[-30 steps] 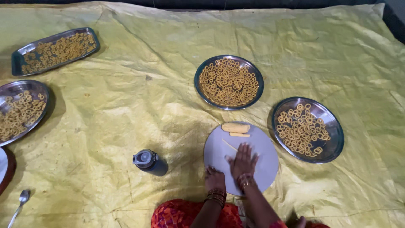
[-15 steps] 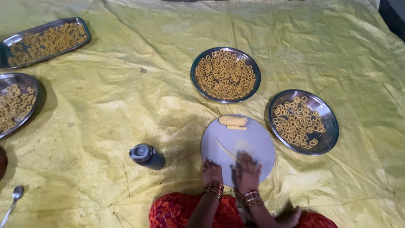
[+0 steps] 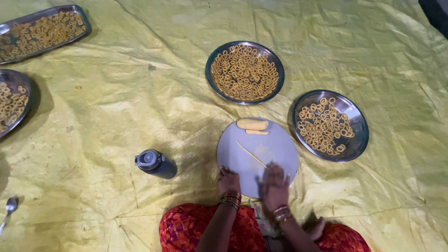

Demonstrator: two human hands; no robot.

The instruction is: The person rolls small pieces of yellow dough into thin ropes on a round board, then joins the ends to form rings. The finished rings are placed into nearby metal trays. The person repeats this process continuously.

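A round grey board (image 3: pixel 275 144) lies on the yellow sheet in front of me. At its far edge rest a thick dough log (image 3: pixel 252 124) and a thinner dough piece (image 3: pixel 257 132). A long thin dough rope (image 3: pixel 250 154) runs diagonally across the board and ends under my right hand (image 3: pixel 274 184), which lies flat with spread fingers on the board's near part, blurred by motion. My left hand (image 3: pixel 228 179) rests at the board's near left edge, fingers curled down. Bangles circle both wrists.
Two round steel plates of dough rings sit beyond the board, one (image 3: pixel 245 72) straight ahead, one (image 3: pixel 331 125) to the right. More ring-filled trays (image 3: pixel 42 31) (image 3: pixel 11 105) stand far left. A dark bottle (image 3: pixel 154 163) lies left of the board; a spoon (image 3: pixel 9 207) lies at the lower left.
My right hand slid back toward me along the board over the dough rope. The view shifted slightly; plates and bottle stayed put.
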